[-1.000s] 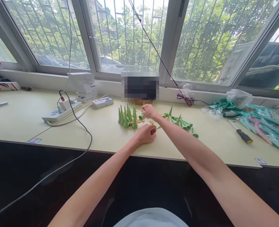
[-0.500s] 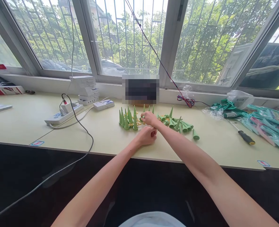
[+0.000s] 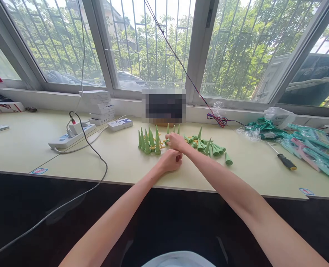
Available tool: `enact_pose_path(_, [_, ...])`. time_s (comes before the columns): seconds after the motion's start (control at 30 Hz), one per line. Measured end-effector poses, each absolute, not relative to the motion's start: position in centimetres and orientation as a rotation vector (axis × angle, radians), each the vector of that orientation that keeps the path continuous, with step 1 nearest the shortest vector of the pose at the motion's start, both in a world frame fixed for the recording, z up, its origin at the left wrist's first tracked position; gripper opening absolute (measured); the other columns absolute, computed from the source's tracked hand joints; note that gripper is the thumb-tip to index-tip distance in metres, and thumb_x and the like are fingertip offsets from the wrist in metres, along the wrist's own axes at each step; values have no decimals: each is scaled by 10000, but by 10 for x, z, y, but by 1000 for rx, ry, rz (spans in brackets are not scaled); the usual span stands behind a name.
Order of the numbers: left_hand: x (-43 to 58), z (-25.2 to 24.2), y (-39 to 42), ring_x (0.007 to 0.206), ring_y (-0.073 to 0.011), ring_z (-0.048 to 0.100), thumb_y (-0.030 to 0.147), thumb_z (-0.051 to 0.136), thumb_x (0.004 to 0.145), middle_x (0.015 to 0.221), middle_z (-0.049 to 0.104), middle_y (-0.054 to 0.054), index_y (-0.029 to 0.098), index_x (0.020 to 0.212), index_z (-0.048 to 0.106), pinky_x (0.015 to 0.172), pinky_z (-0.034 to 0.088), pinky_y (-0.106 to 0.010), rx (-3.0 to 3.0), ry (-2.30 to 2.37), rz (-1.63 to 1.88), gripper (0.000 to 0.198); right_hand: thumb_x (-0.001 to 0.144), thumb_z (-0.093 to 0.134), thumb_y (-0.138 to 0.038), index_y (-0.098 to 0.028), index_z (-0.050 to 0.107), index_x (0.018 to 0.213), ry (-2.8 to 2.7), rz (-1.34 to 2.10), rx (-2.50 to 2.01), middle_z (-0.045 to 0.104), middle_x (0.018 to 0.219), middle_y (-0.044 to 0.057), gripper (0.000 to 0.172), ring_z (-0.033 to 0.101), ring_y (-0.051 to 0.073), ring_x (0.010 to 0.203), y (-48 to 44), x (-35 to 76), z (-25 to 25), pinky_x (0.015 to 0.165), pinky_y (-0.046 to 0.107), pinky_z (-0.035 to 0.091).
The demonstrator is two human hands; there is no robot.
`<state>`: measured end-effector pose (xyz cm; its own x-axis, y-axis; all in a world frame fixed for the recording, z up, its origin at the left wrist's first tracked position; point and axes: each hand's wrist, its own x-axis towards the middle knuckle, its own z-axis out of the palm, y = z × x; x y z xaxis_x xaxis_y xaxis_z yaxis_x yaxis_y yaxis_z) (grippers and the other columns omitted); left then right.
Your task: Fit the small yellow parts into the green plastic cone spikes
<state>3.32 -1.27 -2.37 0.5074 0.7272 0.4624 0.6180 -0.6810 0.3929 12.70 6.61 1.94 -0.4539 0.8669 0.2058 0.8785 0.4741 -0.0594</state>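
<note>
My left hand (image 3: 170, 160) rests on the table in a loose fist, and whatever its fingers may hold is hidden. Just beyond and over it is my right hand (image 3: 176, 142), its fingers pinched together and pointing left; a bit of green and yellow shows by the fingertips, too small to make out. Left of both hands stands a cluster of upright green cones (image 3: 147, 144) with small yellow parts among them. More green cones (image 3: 215, 149) lie in a loose pile to the right, a few standing upright. A single cone (image 3: 228, 159) lies apart, nearer the front edge.
On the left are a power strip (image 3: 69, 139) with cables, a stack of white boxes (image 3: 101, 107) and a flat white box (image 3: 120, 124). A screwdriver (image 3: 287, 162) and plastic-wrapped teal items (image 3: 312, 144) lie on the right. A black cable (image 3: 104, 163) hangs over the front edge.
The view has shifted slightly. My right fingers have moved a little against the cones, still pinched. My left fist stays where it was.
</note>
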Motion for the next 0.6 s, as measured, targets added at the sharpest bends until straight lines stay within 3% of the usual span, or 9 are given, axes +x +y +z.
enact_pose_path(0.33, [33, -25, -13, 537, -128, 438, 88, 502, 647, 582, 565, 1, 179, 631, 545, 560, 331, -271, 2547, 1208, 904, 101, 818, 527, -115, -203, 575, 994, -2520, -158, -1533, 669, 934, 79, 203, 635, 206, 776, 61, 129, 20, 605, 261, 367])
enact_pose_path(0.6, [35, -24, -14, 546, -133, 460, 87, 495, 663, 585, 574, -3, 179, 637, 538, 575, 342, -273, 2540, 1237, 905, 105, 819, 484, -115, -194, 544, 922, -2428, -112, -1535, 675, 949, 74, 143, 613, 187, 766, 55, 136, 19, 524, 257, 294])
